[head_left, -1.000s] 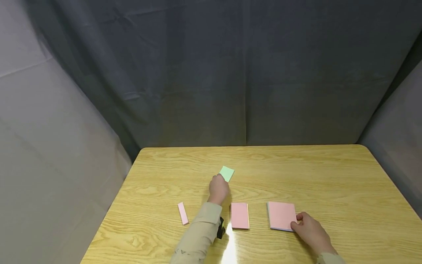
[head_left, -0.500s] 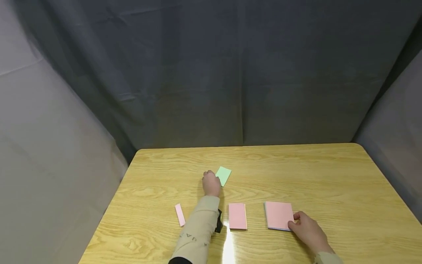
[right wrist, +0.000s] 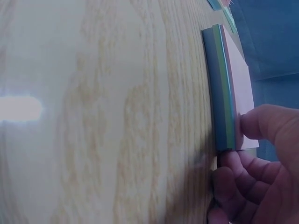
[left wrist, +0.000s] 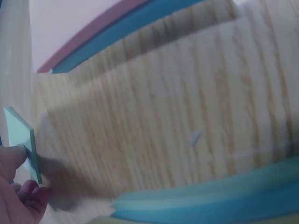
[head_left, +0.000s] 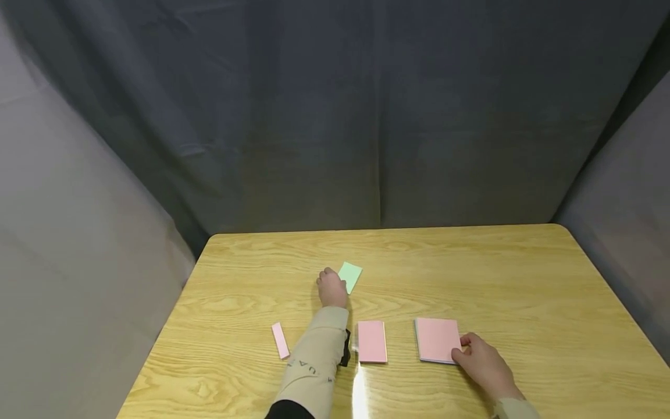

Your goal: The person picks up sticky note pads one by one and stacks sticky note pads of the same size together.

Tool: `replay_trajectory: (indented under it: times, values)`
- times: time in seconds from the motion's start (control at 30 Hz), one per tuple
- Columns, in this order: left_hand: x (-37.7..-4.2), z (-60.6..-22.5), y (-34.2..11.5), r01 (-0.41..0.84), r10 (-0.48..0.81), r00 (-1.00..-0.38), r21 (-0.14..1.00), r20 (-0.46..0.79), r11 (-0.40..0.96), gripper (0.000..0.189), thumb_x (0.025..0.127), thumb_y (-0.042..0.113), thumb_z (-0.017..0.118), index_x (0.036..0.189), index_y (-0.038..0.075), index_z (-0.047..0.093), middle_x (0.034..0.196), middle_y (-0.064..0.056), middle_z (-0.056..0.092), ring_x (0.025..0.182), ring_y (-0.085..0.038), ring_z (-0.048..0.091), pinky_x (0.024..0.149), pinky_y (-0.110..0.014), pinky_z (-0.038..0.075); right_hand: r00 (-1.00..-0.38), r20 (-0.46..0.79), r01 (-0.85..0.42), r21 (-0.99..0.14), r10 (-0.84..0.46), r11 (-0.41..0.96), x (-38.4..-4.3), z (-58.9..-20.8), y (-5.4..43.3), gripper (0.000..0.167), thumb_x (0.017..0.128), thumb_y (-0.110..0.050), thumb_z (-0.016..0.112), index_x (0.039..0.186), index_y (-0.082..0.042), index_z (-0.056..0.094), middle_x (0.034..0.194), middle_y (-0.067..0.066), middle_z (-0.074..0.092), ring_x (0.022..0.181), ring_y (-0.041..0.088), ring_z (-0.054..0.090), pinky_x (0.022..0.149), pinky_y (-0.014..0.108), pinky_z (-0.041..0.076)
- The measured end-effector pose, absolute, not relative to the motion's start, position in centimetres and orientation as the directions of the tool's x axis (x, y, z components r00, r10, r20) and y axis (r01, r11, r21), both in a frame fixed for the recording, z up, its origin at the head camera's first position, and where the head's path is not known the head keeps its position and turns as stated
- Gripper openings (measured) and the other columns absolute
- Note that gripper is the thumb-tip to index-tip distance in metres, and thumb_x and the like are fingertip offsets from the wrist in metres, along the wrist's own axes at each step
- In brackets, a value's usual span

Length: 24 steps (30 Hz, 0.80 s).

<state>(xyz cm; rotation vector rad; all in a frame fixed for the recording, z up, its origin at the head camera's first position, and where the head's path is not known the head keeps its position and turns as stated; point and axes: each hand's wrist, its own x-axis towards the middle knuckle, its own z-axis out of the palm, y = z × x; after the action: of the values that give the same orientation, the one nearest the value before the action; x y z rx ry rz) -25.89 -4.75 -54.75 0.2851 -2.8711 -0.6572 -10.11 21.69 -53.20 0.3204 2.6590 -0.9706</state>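
In the head view, a small pale green sticky note pad (head_left: 350, 277) lies toward the far middle of the wooden table. My left hand (head_left: 332, 288) is at its left side. The left wrist view shows the thumb on the face of this pad (left wrist: 18, 133) and curled fingers at its edge. To the right, my right hand (head_left: 484, 362) pinches the near right corner of a square, pink-topped sticky note stack (head_left: 438, 340). In the right wrist view, the thumb presses the top of the stack (right wrist: 239, 84), fingers against its side; blue and green layers show below the pink.
A pink rectangular sticky note pad (head_left: 372, 342) lies between the forearms. A narrow pink strip pad (head_left: 280, 340) is left of the left sleeve (head_left: 314, 361). Behind the table (head_left: 471, 262) hangs a dark curtain (head_left: 314, 116); pale cloth (head_left: 78, 233) hangs at the left.
My left hand has shifted slightly left and farther away along the green pad, uncovering more of it. The head view has panned a little. The right hand keeps its hold on the square stack.
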Motion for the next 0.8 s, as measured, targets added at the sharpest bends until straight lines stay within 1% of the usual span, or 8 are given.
replay_trajectory:
  times: [0.17, 0.27, 0.37, 0.43, 0.57, 0.7, 0.8]
  values:
    - [-25.8, -53.9, -4.5, -0.147, -0.206, -0.975, 0.441, 0.088, 0.885, 0.033, 0.075, 0.008, 0.071, 0.097, -0.010, 0.054, 0.086, -0.018, 0.057, 0.080, -0.031, 0.056, 0.071, -0.034, 0.048, -0.940, -0.327, 0.285, -0.597, 0.097, 0.750, -9.9, -52.9, 21.8, 0.040, 0.077, -0.024, 0.055, 0.101, 0.008, 0.050, 0.072, 0.002, 0.052, 0.062, 0.017, 0.047, 0.054, 0.030, 0.037]
    - [-25.9, -53.4, -4.4, -0.164, -0.203, -0.978, 0.433, 0.045, 0.886, 0.024, 0.076, 0.005, 0.069, 0.092, -0.008, 0.058, 0.084, -0.018, 0.057, 0.080, -0.032, 0.056, 0.070, -0.036, 0.048, -0.940, -0.329, 0.284, -0.595, 0.094, 0.752, -9.9, -52.8, 21.9, 0.040, 0.077, -0.024, 0.055, 0.101, 0.008, 0.050, 0.071, 0.002, 0.052, 0.062, 0.017, 0.046, 0.053, 0.030, 0.037]
    - [-26.0, -53.2, -4.3, -0.187, -0.204, -0.979, 0.414, -0.005, 0.891, 0.012, 0.078, 0.002, 0.064, 0.087, -0.006, 0.062, 0.082, -0.017, 0.058, 0.080, -0.032, 0.056, 0.068, -0.037, 0.048, -0.938, -0.334, 0.283, -0.593, 0.090, 0.754, -9.9, -52.8, 22.0, 0.040, 0.077, -0.024, 0.054, 0.101, 0.007, 0.050, 0.071, 0.003, 0.050, 0.061, 0.017, 0.045, 0.053, 0.030, 0.036]
    - [-26.0, -53.1, -4.3, -0.198, -0.201, -0.979, 0.406, -0.035, 0.892, 0.008, 0.079, -0.001, 0.061, 0.084, -0.005, 0.064, 0.082, -0.018, 0.059, 0.080, -0.033, 0.056, 0.068, -0.038, 0.048, -0.938, -0.334, 0.281, -0.592, 0.087, 0.755, -10.0, -52.8, 22.0, 0.039, 0.077, -0.024, 0.054, 0.101, 0.007, 0.049, 0.071, 0.003, 0.050, 0.061, 0.017, 0.045, 0.053, 0.030, 0.036]
    - [-26.0, -52.7, -4.3, -0.204, -0.192, -0.979, 0.408, -0.071, 0.890, 0.008, 0.079, -0.002, 0.058, 0.079, -0.004, 0.066, 0.082, -0.018, 0.061, 0.080, -0.034, 0.057, 0.068, -0.040, 0.048, -0.938, -0.337, 0.279, -0.591, 0.082, 0.757, -10.1, -52.8, 22.1, 0.040, 0.078, -0.024, 0.054, 0.102, 0.007, 0.049, 0.072, 0.003, 0.050, 0.062, 0.017, 0.046, 0.053, 0.030, 0.036]
    - [-25.8, -52.4, -4.4, -0.209, -0.176, -0.977, 0.412, -0.117, 0.887, 0.007, 0.077, -0.001, 0.058, 0.073, -0.002, 0.065, 0.077, -0.016, 0.061, 0.077, -0.033, 0.057, 0.069, -0.040, 0.047, -0.937, -0.340, 0.279, -0.586, 0.081, 0.761, -10.2, -52.7, 22.2, 0.040, 0.079, -0.024, 0.054, 0.102, 0.008, 0.049, 0.073, 0.004, 0.052, 0.063, 0.018, 0.046, 0.053, 0.031, 0.037]
    - [-25.7, -52.4, -4.4, -0.199, -0.151, -0.977, 0.389, -0.150, 0.900, 0.008, 0.075, 0.000, 0.058, 0.069, -0.001, 0.063, 0.073, -0.014, 0.060, 0.076, -0.030, 0.056, 0.071, -0.040, 0.045, -0.936, -0.343, 0.281, -0.582, 0.083, 0.763, -10.3, -52.7, 22.2, 0.040, 0.078, -0.024, 0.053, 0.102, 0.008, 0.049, 0.073, 0.004, 0.051, 0.063, 0.018, 0.046, 0.053, 0.031, 0.037]
